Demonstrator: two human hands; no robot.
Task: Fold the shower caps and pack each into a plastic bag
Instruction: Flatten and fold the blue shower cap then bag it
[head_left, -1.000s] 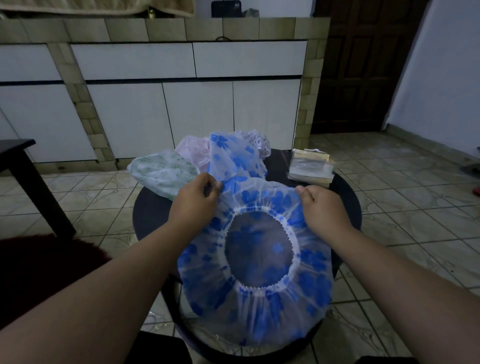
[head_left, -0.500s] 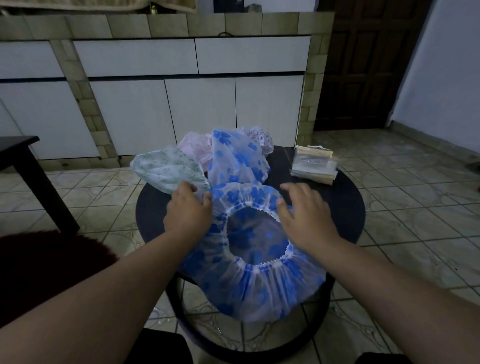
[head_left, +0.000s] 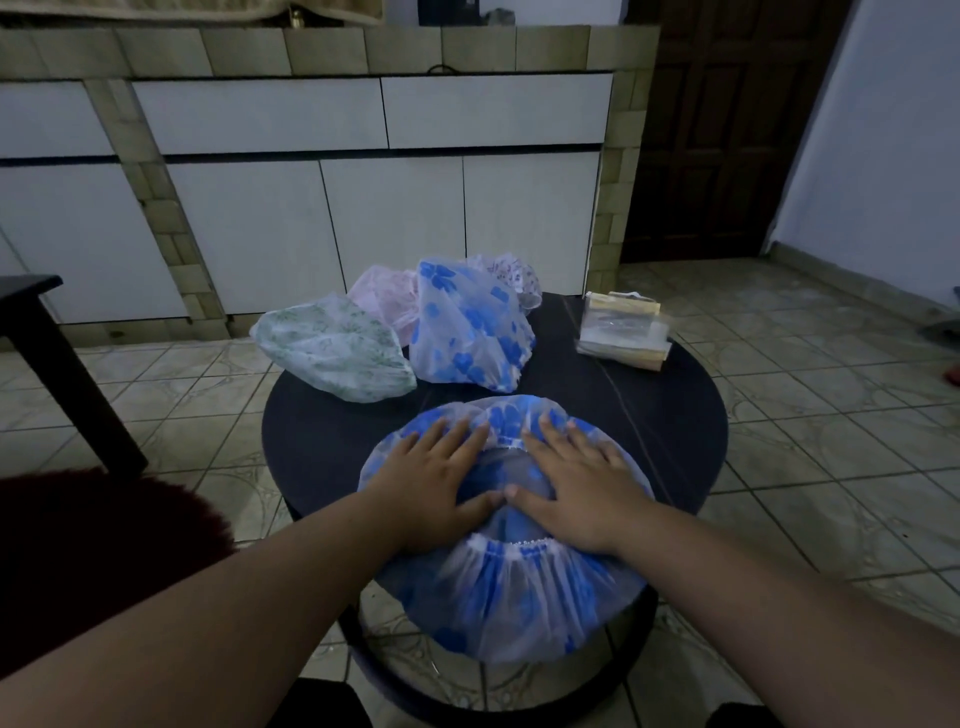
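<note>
Blue shower cap (head_left: 511, 597) on table, left hand (head_left: 434, 480), right hand (head_left: 574, 486) flat, fingers spread

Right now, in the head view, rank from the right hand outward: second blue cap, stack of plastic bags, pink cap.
From the right hand:
1. Second blue cap, just beyond, slightly left.
2. Stack of plastic bags, far right of table.
3. Pink cap, farthest, back left.

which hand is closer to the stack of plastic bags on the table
Right. The right hand lies flat on the blue shower cap, on the side toward the stack of plastic bags; the left hand lies beside it, farther away.
</note>
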